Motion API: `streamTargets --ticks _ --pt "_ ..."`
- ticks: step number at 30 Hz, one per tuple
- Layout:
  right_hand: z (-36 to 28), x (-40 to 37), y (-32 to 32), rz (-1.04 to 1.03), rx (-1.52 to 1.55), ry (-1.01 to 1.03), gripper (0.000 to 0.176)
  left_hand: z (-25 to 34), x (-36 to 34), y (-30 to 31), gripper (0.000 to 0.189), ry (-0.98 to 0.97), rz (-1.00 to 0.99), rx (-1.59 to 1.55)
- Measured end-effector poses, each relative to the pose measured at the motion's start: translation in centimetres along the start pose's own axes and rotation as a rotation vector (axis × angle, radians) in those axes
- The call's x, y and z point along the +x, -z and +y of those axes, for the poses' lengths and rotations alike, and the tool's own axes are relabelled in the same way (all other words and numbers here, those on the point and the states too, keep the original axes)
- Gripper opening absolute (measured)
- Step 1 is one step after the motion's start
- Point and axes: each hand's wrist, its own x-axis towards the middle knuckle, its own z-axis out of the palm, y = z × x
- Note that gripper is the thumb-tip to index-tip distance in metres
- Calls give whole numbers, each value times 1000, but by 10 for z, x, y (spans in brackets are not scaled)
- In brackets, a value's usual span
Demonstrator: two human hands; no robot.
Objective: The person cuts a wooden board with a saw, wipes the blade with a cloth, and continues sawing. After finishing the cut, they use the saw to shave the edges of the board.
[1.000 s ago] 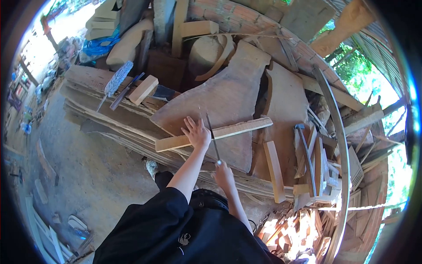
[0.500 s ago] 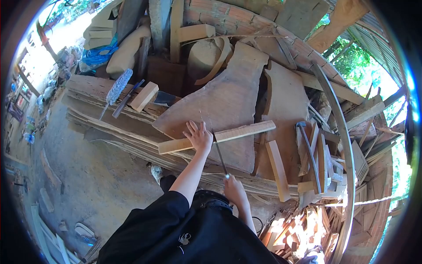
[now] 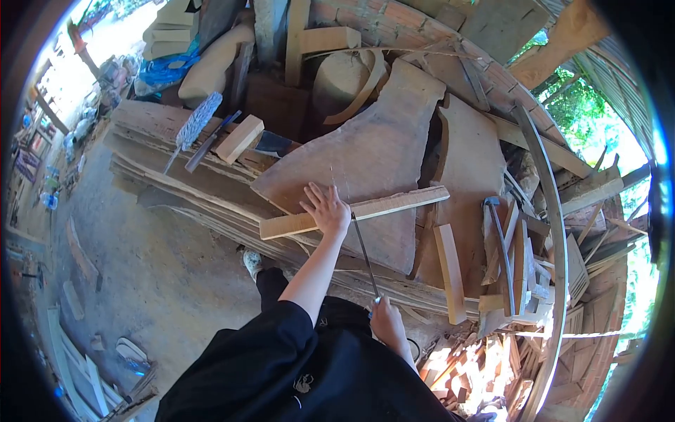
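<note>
Wooden batten: a long pale strip that lies across a broad, irregular brown slab, running from near left to far right. The slab rests on a stack of rough planks, which stands on the bare dirt floor.

Left hand: laid flat on the batten left of its middle, fingers spread and pointing far, palm down. The grip is open and closes around nothing.

Right hand: close to the person's body, near of the stack. The grip is closed around the near end of a thin metal tool. The tool runs as a straight, dark line from this hand up to the batten and meets it just right of the left hand. Whether its edge is toothed cannot be told.

Surroundings:
- A short plank lies on the right, near of the batten's right end.
- A hooked metal bar rests among offcuts further right.
- A long curved metal strip sweeps down the right side.
- On the far left of the stack sit a small wood block and a pale woven brush, near each other.
- A brick wall stands behind the slab.
- Sunlit wood scraps lie at near right.
- One shoe shows beside the stack, below the left arm's black sleeve.
</note>
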Motion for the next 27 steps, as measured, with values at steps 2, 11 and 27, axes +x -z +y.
streamTargets --ticks 2,11,27 --pt "-1 27 -5 56 3 114 21 -5 -2 -5 42 -27 29 -16" --pt "-28 107 -28 164 245 124 22 -6 2 -9 42 -53 33 10" --pt "-32 127 -34 171 184 104 27 -3 3 -6 40 -86 24 -1"
